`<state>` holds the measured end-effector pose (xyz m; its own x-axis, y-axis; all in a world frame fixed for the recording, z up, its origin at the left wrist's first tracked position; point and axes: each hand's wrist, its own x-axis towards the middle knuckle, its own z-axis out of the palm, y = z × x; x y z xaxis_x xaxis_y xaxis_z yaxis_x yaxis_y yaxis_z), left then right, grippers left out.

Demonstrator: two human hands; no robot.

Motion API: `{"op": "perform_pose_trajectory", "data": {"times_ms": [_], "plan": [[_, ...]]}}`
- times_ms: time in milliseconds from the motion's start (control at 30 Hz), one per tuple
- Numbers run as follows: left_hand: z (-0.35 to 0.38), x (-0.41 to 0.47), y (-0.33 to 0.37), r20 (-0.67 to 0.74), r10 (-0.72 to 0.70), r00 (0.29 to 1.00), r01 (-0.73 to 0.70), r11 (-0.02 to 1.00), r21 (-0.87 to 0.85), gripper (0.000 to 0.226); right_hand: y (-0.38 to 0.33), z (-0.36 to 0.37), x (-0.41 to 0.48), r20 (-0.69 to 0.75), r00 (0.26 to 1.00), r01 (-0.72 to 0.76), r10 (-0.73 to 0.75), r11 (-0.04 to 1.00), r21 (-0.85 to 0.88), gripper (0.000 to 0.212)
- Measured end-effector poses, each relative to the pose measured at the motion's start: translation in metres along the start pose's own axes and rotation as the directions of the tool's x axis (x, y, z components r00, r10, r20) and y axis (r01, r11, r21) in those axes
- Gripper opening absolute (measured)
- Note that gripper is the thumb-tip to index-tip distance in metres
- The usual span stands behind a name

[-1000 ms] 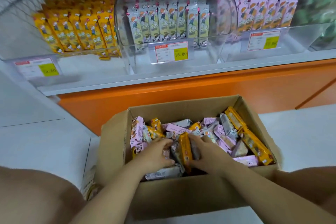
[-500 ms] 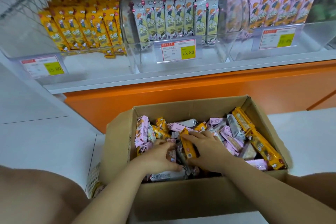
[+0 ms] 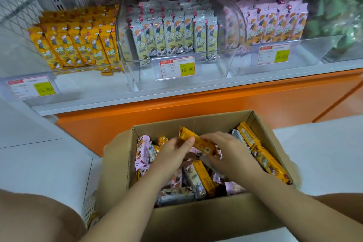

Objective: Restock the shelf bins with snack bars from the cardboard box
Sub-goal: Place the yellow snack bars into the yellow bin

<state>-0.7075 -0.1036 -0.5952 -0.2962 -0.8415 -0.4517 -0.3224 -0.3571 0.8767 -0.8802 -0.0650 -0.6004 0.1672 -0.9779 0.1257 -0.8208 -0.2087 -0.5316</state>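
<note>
An open cardboard box sits on the floor before me, filled with several loose yellow, pink and grey snack bars. Over its middle I hold up a yellow snack bar. My left hand pinches its near-left part and my right hand grips its right end. Above, the shelf carries three clear bins: a yellow-bar bin at left, a grey-bar bin in the middle and a pink-bar bin at right, each with upright rows of bars.
An orange shelf base runs behind the box. Price tags reading 15.80 hang on the bin fronts. A bin of green packets stands at far right. My knees frame the box on the white tile floor.
Both hands rose out of the pile, lifting a yellow bar up above the other bars. The camera moved closer to the shelf.
</note>
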Motion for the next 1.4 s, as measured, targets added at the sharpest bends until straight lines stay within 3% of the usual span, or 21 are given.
{"op": "perform_pose_trajectory", "data": {"times_ms": [67, 133, 233, 333, 433, 567, 633, 733, 833, 933, 1033, 1100, 1167, 1233, 1333, 1400], "plan": [[0.008, 0.0, 0.008, 0.0, -0.022, 1.0, 0.022, 0.973, -0.23, 0.024, -0.005, -0.014, -0.006, 0.005, 0.998, 0.066, -0.066, 0.997, -0.044, 0.048], [0.014, -0.002, 0.014, 0.031, -0.01, 0.999, 0.018, 0.964, -0.267, 0.027, -0.004, -0.033, -0.012, 0.054, 0.996, 0.067, -0.064, 0.997, -0.046, 0.05], [0.021, -0.003, 0.017, 0.064, 0.026, 0.998, -0.008, 0.963, -0.27, 0.025, 0.017, -0.066, -0.023, 0.113, 0.987, -0.101, 0.118, 0.984, -0.146, 0.051], [0.025, -0.007, 0.02, 0.072, 0.061, 0.996, -0.041, 0.966, -0.254, 0.025, 0.052, -0.084, -0.038, 0.216, 0.884, -0.305, 0.415, 0.861, -0.406, 0.04], [0.028, -0.01, 0.021, 0.071, 0.088, 0.994, -0.066, 0.961, -0.269, 0.024, 0.073, -0.078, -0.052, 0.251, 0.751, -0.369, 0.611, 0.704, -0.607, 0.051], [0.024, -0.014, 0.025, 0.094, 0.138, 0.986, -0.111, 0.961, -0.254, 0.029, 0.077, -0.072, -0.06, 0.242, 0.645, -0.476, 0.725, 0.629, -0.615, 0.064], [0.02, -0.014, 0.025, 0.099, 0.175, 0.98, -0.147, 0.959, -0.242, 0.03, 0.078, -0.073, -0.057, 0.242, 0.636, -0.485, 0.733, 0.623, -0.614, 0.053], [0.018, -0.014, 0.025, 0.101, 0.212, 0.972, -0.184, 0.954, -0.237, 0.033, 0.079, -0.075, -0.051, 0.22, 0.682, -0.446, 0.697, 0.635, -0.631, 0.02], [0.018, -0.012, 0.024, 0.114, 0.21, 0.971, -0.181, 0.958, -0.221, 0.034, 0.078, -0.079, -0.046, 0.209, 0.699, -0.438, 0.684, 0.641, -0.631, 0.024], [0.018, -0.012, 0.022, 0.114, 0.202, 0.973, -0.178, 0.965, -0.194, 0.032, 0.072, -0.091, -0.041, 0.159, 0.748, -0.502, 0.644, 0.707, -0.498, 0.016], [0.019, -0.015, 0.025, 0.073, 0.231, 0.97, -0.218, 0.963, -0.161, 0.03, 0.056, -0.108, -0.033, 0.129, 0.834, -0.521, 0.537, 0.842, -0.137, 0.016], [0.019, -0.018, 0.028, 0.035, 0.266, 0.963, -0.26, 0.958, -0.121, 0.03, 0.041, -0.115, -0.028, 0.183, 0.856, -0.507, 0.484, 0.855, 0.109, 0.012], [0.019, -0.021, 0.032, 0.017, 0.285, 0.958, -0.282, 0.955, -0.089, 0.03, 0.025, -0.116, -0.024, 0.307, 0.825, -0.561, 0.474, 0.749, 0.352, 0.008], [0.02, -0.024, 0.036, 0.014, 0.309, 0.951, -0.308, 0.95, -0.041, 0.03, 0.012, -0.112, -0.021, 0.426, 0.769, -0.639, 0.476, 0.55, 0.538, 0.001], [0.025, -0.029, 0.04, 0.039, 0.347, 0.937, -0.346, 0.938, -0.026, 0.029, 0.002, -0.103, -0.016, 0.473, 0.721, -0.661, 0.506, 0.297, 0.689, 0.007], [0.027, -0.03, 0.04, 0.057, 0.366, 0.929, -0.365, 0.931, -0.029, 0.031, 0.0, -0.098, -0.013, 0.478, 0.715, -0.636, 0.51, 0.19, 0.748, 0.01]]}}
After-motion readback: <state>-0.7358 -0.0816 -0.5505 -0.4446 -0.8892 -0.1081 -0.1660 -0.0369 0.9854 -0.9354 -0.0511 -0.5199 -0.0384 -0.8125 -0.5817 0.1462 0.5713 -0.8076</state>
